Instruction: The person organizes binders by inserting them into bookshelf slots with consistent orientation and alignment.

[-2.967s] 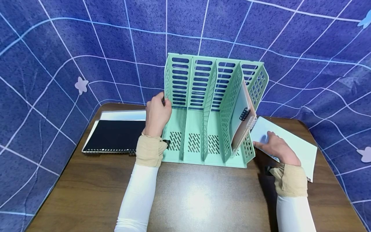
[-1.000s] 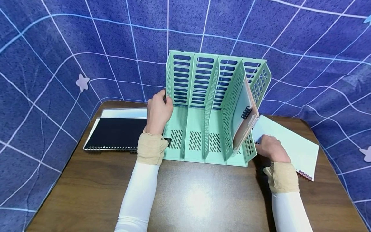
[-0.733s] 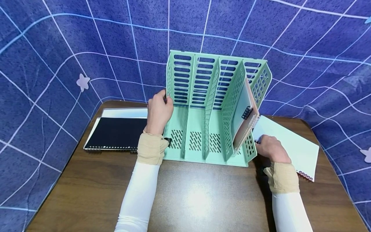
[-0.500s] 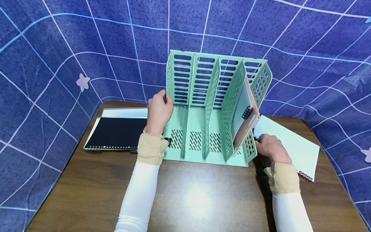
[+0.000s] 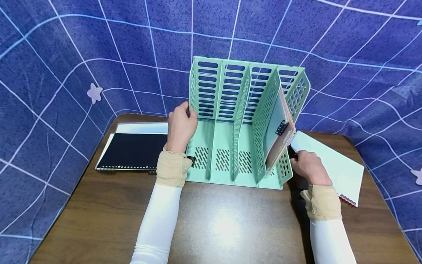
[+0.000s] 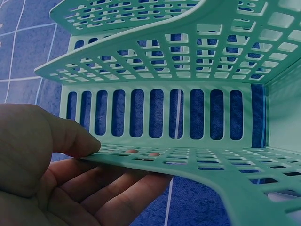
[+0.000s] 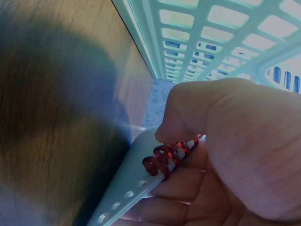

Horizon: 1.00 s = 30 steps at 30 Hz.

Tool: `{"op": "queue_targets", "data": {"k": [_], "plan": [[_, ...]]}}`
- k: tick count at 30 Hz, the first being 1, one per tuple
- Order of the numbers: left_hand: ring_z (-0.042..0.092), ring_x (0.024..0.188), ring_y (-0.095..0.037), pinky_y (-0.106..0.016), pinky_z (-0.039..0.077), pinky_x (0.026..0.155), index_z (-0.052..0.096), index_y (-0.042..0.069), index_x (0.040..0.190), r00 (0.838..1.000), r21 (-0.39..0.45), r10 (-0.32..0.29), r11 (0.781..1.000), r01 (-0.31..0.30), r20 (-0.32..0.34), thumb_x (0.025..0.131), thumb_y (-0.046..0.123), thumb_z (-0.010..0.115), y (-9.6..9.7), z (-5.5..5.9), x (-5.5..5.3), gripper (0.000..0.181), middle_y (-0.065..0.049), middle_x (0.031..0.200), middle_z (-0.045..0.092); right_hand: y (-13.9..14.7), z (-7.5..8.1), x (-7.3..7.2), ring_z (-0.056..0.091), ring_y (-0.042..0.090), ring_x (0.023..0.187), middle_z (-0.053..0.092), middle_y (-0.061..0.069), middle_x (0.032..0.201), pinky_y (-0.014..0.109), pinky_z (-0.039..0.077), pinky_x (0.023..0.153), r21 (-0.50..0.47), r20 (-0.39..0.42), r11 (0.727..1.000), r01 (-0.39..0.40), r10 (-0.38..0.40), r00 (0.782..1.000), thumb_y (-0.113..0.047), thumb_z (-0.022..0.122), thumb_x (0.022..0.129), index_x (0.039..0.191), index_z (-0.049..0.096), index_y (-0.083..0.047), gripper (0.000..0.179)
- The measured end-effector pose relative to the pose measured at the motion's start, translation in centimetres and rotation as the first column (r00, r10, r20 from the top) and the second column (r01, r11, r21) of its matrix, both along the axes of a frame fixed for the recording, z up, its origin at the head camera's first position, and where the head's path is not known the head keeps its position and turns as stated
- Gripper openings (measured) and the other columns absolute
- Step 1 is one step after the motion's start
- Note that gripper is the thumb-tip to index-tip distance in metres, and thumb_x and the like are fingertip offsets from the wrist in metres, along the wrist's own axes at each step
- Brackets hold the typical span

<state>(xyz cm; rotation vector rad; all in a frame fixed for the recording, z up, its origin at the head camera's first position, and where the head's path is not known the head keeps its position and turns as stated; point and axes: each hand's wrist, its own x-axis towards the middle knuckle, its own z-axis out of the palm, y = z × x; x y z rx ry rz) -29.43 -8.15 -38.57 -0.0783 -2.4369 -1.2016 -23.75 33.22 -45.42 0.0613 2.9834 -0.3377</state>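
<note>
A mint-green file organizer [image 5: 227,185] with upright dividers stands on the table. My left hand [image 5: 180,128] grips its left side panel; in the left wrist view the thumb [image 6: 77,139] lies on the inner side and the fingers [image 6: 122,197] behind. To the right of the organizer lies a pale spiral notebook [image 5: 343,172]. My right hand [image 5: 311,168] pinches its bound edge, where the right wrist view shows a red coil [image 7: 164,157] between thumb and fingers. Two spiral notebooks [image 5: 275,141] stand in the rightmost compartment, one with a black coil.
A black-covered spiral notebook [image 5: 132,152] lies at the left on top of lighter ones [image 5: 141,127], partly behind my left hand. Brown wooden table [image 5: 211,223] extends in front. A blue cloth [image 5: 141,55] with a grid pattern hangs behind and at both sides.
My right hand has gone from lying spread over the pale notebook to pinching its left edge. That edge appears slightly raised. The left hand has kept its grip.
</note>
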Motion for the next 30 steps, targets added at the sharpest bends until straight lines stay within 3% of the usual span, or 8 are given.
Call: {"op": "queue_targets", "data": {"k": [5, 18, 30], "plan": [[0.041, 0.045, -0.024, -0.037, 0.034, 0.049, 0.052, 0.010, 0.080, 1.000, 0.000, -0.003, 1.000, 0.003, -0.008, 0.102, 0.014, 0.048, 0.00, -0.01, -0.03, 0.023, -0.002, 0.058, 0.044, 0.07, 0.03, -0.02, 0.065, 0.055, 0.077, 0.061, 0.039, 0.085, 0.063, 0.049, 0.062, -0.006, -0.007, 1.000, 0.003, -0.003, 1.000, -0.021, 0.057, 0.090, 0.075, 0.056, 0.003, 0.028], [0.044, 0.048, -0.025, -0.038, 0.035, 0.052, 0.053, 0.010, 0.081, 1.000, -0.004, 0.005, 1.000, -0.005, 0.000, 0.102, 0.014, 0.049, -0.02, -0.03, -0.17, 0.022, -0.003, 0.059, 0.046, 0.21, 0.08, 0.13, 0.060, 0.042, 0.065, 0.058, 0.028, 0.076, 0.058, 0.047, 0.058, -0.024, -0.033, 1.000, 0.020, -0.021, 0.999, -0.019, 0.057, 0.088, 0.068, 0.048, -0.006, 0.026], [0.051, 0.052, -0.027, -0.039, 0.038, 0.053, 0.058, 0.011, 0.086, 1.000, 0.001, 0.008, 1.000, -0.008, 0.012, 0.102, 0.016, 0.049, 0.00, -0.04, -0.15, 0.019, -0.006, 0.065, 0.057, 0.43, 0.28, 0.30, 0.063, 0.054, 0.070, 0.060, 0.038, 0.081, 0.061, 0.048, 0.059, -0.043, -0.088, 0.999, 0.024, -0.028, 0.996, -0.021, 0.055, 0.090, 0.071, 0.057, 0.001, 0.029]]}}
